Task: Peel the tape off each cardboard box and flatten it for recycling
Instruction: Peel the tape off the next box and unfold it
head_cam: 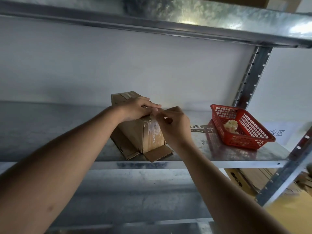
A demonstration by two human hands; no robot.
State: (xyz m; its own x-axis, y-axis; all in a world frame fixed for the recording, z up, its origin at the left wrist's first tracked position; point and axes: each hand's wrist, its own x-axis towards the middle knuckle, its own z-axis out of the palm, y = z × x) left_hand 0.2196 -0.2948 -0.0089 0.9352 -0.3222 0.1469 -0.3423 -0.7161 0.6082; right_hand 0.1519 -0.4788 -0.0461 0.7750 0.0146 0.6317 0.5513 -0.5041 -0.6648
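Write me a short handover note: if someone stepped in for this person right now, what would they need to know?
Left hand: laid flat on top of the brown cardboard box, steadying it.
Right hand: pinching the clear packing tape at the box's top near edge, starting to peel.
The box stands on the grey metal shelf, bottom flaps splayed out.
The red plastic mesh basket to the right holds a crumpled wad of tape.
Done: bottom looks opened.
Left: strip the remaining tape, drop it in the basket, flatten the box.
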